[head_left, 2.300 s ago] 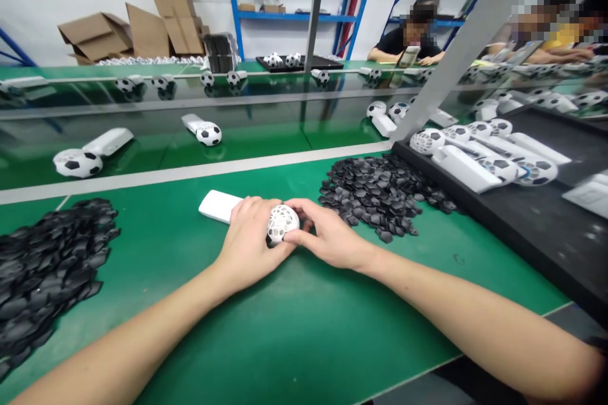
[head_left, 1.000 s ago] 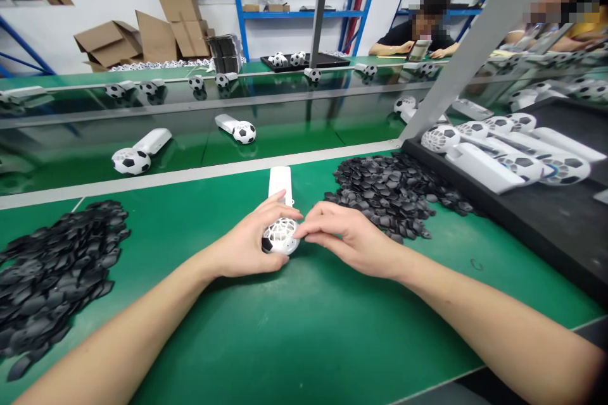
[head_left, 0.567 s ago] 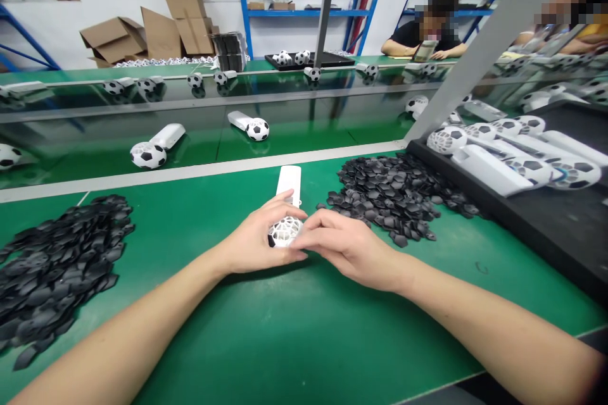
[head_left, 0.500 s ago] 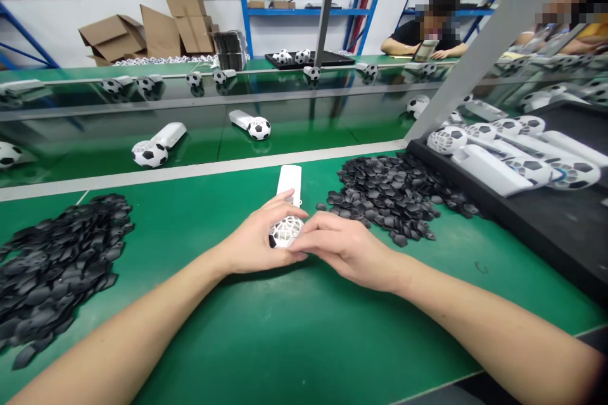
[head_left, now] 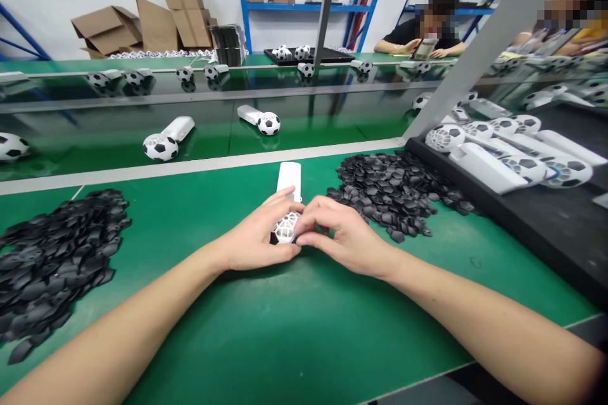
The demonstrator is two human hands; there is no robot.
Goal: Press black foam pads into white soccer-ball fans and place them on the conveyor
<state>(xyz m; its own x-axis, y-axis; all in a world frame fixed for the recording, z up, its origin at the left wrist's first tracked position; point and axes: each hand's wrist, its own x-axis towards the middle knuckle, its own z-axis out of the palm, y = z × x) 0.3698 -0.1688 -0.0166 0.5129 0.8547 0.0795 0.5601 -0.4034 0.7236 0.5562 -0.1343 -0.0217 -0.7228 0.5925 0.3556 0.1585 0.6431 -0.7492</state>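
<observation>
A white handheld fan [head_left: 287, 228] with a football-patterned round head lies on the green table, its flat white handle [head_left: 289, 178] pointing away from me. My left hand [head_left: 259, 231] is closed around the head's left side, fingers over the far edge and thumb at the near edge. Against the head's right side press the bent fingers and thumb of my right hand [head_left: 335, 231]. A small dark patch shows by those fingertips, but whether they pinch a piece is hidden. The head's top is open white webbing, with black at its lower left.
Heaps of black plastic pieces lie left [head_left: 61, 266] and right [head_left: 384, 193]. A black tray [head_left: 532, 247] with several fans stands at right, by a slanted grey post [head_left: 468, 66]. Fans [head_left: 161, 147] ride the green belt ahead. A person [head_left: 427, 31] sits across.
My right fingers have shifted and bent more at the head's right side; my left hand keeps its hold. Fans on the near belt have moved right, while those on the far belt have moved left.
</observation>
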